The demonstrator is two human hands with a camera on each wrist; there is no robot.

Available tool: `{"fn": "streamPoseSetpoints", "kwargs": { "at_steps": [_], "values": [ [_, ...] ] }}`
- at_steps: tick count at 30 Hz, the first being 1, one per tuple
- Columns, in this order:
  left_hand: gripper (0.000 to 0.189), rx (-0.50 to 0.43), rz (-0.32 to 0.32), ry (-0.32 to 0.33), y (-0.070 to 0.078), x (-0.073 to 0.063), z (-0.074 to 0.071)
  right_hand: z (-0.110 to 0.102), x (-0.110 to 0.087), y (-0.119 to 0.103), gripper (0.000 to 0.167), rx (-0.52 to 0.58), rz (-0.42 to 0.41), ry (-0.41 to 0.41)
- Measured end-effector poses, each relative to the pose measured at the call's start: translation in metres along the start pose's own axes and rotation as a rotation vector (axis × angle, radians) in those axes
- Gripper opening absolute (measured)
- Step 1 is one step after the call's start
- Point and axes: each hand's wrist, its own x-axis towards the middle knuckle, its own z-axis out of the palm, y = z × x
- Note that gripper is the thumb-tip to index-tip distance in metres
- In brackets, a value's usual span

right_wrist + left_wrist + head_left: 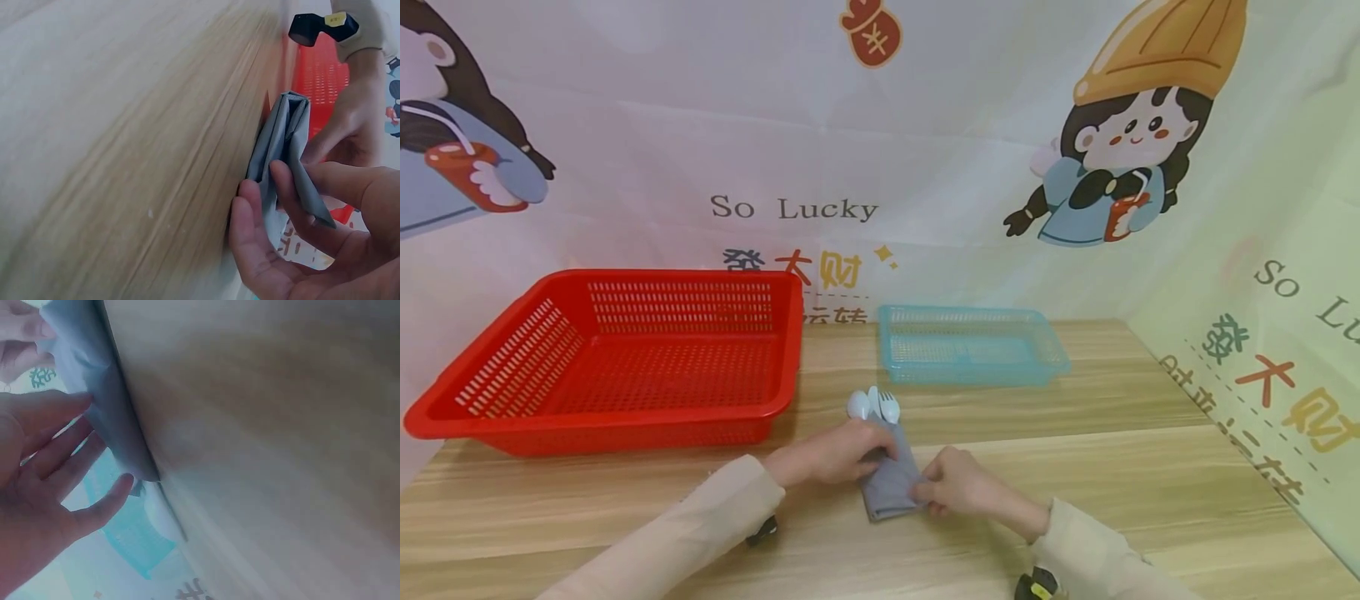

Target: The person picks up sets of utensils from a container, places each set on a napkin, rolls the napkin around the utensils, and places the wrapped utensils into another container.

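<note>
A grey cloth napkin (891, 490) lies folded into a narrow bundle on the table. White cutlery heads poke out of its far end: a spoon (857, 406), a fork (889, 407) and a slim piece, maybe a knife (873, 398), between them. My left hand (835, 452) rests across the upper part of the bundle; in the left wrist view its fairly straight fingers (69, 459) touch the cloth. At the near right edge, my right hand (958, 485) pinches a napkin flap (306, 194) between thumb and finger. The cutlery handles are hidden inside the cloth.
A large red plastic basket (647, 421) stands at the left, close to the left forearm. Behind the bundle to the right is a shallow light-blue basket (970, 377). Printed fabric hangs along the back and right edges of the wooden table (1120, 500).
</note>
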Motion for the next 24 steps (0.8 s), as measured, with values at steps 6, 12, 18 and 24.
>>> {"fn": "streamPoseSetpoints", "kwargs": {
  "at_steps": [6, 12, 18, 24],
  "values": [
    [0.027, 0.358, -0.047, 0.074, 0.028, -0.013, 0.001, 0.0, 0.001, 0.002, 0.025, -0.031, -0.033, 0.006],
    [0.025, 0.514, -0.17, 0.131, 0.073, -0.03, 0.008, 0.0, 0.001, 0.003, 0.026, -0.06, -0.026, 0.034],
    [0.028, 0.441, -0.26, 0.146, 0.076, -0.028, 0.028, 0.001, 0.0, 0.0, 0.023, -0.057, 0.012, 0.035],
    [0.022, 0.522, -0.302, 0.16, 0.077, -0.026, 0.031, 0.004, 0.002, 0.0, 0.023, -0.059, -0.008, 0.034]
  ]
}}
